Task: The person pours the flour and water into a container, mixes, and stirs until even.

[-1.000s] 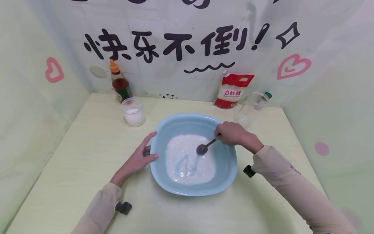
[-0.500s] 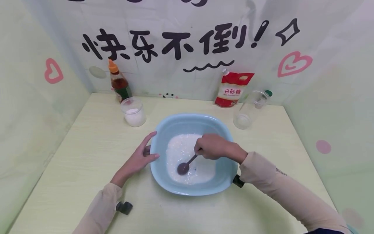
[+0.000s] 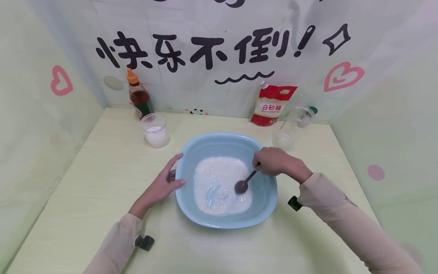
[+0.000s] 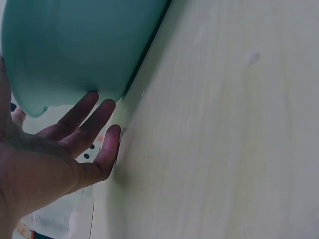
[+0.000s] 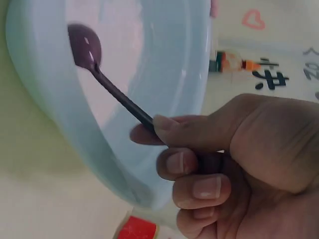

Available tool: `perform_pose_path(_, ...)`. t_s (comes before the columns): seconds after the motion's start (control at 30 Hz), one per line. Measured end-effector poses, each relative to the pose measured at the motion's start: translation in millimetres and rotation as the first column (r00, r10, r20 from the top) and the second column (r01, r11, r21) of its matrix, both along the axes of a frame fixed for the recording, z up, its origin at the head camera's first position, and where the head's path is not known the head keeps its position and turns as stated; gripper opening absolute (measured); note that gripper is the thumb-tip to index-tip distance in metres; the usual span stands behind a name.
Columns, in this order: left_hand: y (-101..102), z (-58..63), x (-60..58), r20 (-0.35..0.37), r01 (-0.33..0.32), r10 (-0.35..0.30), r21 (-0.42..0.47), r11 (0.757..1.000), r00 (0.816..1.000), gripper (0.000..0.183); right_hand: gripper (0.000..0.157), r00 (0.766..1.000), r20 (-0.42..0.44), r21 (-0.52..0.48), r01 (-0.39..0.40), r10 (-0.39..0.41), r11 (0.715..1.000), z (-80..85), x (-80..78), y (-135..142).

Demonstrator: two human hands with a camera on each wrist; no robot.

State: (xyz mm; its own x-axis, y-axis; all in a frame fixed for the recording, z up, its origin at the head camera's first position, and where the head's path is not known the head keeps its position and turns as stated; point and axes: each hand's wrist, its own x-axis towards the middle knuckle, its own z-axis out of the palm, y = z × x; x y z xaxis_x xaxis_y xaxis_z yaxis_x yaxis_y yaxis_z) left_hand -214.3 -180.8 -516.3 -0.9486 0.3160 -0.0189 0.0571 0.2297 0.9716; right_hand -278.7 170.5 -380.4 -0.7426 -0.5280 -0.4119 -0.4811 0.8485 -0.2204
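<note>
The basin (image 3: 226, 179) sits mid-surface (image 3: 102, 182) with the mix (image 3: 219, 184) pooled in its bottom. The spoon (image 3: 244, 183) dips into the right part of that mix, held by the right hand (image 3: 273, 161) over the basin's right rim. The left hand (image 3: 162, 186) rests against the basin's left wall. Behind-left: a jar (image 3: 156, 130), with a bottle (image 3: 137, 95) right behind it. Behind-right: a bag (image 3: 272, 104) against the wall and a cup (image 3: 291, 127) just right of it.

Brown sauce bottle (image 3: 138, 95), lidded tub of white powder (image 3: 156, 130); red sugar bag (image 3: 272, 105), empty clear jar (image 3: 291, 127)
</note>
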Motion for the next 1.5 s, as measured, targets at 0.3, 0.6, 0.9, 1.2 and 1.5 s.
perform_pose_path(0.3,1,0.7,-1.4,0.007,0.007,-0.007,-0.003,1.0,1.0,0.08,0.012,0.993,-0.088,-0.084,-0.086,0.078,0.993,-8.5,-7.9,-22)
perform_pose_path(0.6,1,-1.2,-2.2,0.0,0.004,-0.004,0.008,1.0,1.0,0.08,0.016,0.978,0.021,-0.113,-0.203,0.207,0.973,-18.2,17.1,-57)
perform_pose_path(0.9,1,-0.5,-2.2,0.016,-0.007,0.007,-0.012,1.0,1.0,0.08,0.016,0.987,0.101,-0.005,-0.128,0.128,0.992,-7.8,13.9,-22)
perform_pose_path(1.2,-2,1.7,-1.9,0.01,-0.003,0.003,-0.007,1.0,1.0,0.08,0.01,0.982,-0.181,-0.008,0.047,-0.048,0.999,-2.2,-21.0,-1)
perform_pose_path(1.5,0,-1.9,-2.7,-0.005,0.01,-0.01,0.017,1.0,1.0,0.08,0.015,0.992,-0.099,-0.118,-0.087,0.075,0.989,-20.7,-12.4,-52)
